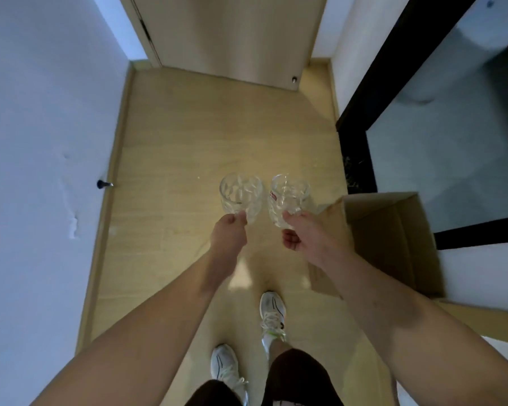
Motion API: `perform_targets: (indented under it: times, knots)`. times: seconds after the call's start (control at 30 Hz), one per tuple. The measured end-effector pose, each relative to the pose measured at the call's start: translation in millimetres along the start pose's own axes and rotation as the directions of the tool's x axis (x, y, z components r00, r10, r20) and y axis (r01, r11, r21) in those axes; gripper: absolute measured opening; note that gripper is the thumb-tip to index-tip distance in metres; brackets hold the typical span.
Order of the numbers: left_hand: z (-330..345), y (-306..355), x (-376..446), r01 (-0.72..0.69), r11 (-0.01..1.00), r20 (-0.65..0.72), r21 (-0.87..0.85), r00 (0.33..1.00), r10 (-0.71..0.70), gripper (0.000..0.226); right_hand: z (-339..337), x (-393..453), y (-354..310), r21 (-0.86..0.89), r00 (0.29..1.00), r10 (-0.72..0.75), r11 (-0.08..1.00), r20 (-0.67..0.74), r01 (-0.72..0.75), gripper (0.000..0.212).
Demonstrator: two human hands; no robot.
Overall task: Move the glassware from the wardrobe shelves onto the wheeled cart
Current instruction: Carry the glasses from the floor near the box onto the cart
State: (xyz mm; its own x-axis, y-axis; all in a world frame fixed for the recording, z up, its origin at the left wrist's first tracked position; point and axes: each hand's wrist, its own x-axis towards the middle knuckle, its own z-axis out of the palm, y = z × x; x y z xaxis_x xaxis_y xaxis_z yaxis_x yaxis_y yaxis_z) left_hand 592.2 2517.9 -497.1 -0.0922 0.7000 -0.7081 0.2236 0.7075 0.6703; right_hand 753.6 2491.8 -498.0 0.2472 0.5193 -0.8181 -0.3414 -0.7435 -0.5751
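Glasses out front in the head view, one in each hand, both carried above the wooden floor (188, 136). Left hand (229, 232) pinches the left glass (241, 196) low on its faceted wall, fingers curled at the base. Right hand (305, 234) grips the right glass (288, 199) near its bottom, thumb against the side; a small red label shows on that one. The two glasses sit just beside each other, rims tilted away from the camera. Down below, two white sneakers (273, 312) on the floor. An open cardboard box (393, 238) stands at the right, beside a dark-framed glass panel (452, 142). White wall (41, 142) at left, pale door (232, 39) straight ahead.
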Motion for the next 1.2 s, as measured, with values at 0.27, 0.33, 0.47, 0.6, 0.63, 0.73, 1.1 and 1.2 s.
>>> perform_targets:
  times: [0.27, 0.33, 0.47, 0.6, 0.63, 0.73, 1.1, 1.2]
  knots:
    - [-86, 173, -118, -0.249, 0.955, -0.002, -0.163, 0.968, 0.252, 0.027, 29, -162, -139, -0.112, 0.949, -0.311, 0.943, 0.05, 0.314, 0.014]
    - [-112, 207, -142, -0.327, 0.928, -0.023, -0.178, 0.944, 0.328, 0.027, 39, -193, -167, -0.124, 0.922, -0.383, 0.913, 0.058, 0.388, 0.016]
    - [-166, 259, -190, -0.448, 0.872, -0.15, -0.2, 0.893, 0.424, 0.026, 67, -245, -220, -0.177, 0.844, -0.523, 0.825, 0.123, 0.537, 0.022]
    - [-217, 301, -233, -0.546, 0.79, -0.304, -0.279, 0.831, 0.466, 0.022, 102, -285, -261, -0.189, 0.729, -0.644, 0.705, 0.233, 0.683, 0.027]
    - [-229, 308, -243, -0.566, 0.77, -0.344, -0.296, 0.815, 0.467, 0.022, 112, -294, -269, -0.189, 0.699, -0.66, 0.676, 0.274, 0.712, 0.028]
    - [-264, 315, -269, -0.613, 0.727, -0.447, -0.31, 0.769, 0.457, 0.021, 141, -320, -288, -0.167, 0.613, -0.675, 0.605, 0.412, 0.779, 0.024]
    - [-364, 241, -349, -0.68, 0.654, -0.784, -0.331, 0.584, 0.21, 0.022, 246, -383, -271, -0.082, 0.359, -0.533, 0.474, 0.766, 0.877, 0.027]
    - [-378, 204, -377, -0.687, 0.648, -0.849, -0.329, 0.516, 0.117, 0.023, 272, -398, -246, -0.069, 0.311, -0.453, 0.475, 0.836, 0.877, 0.035]
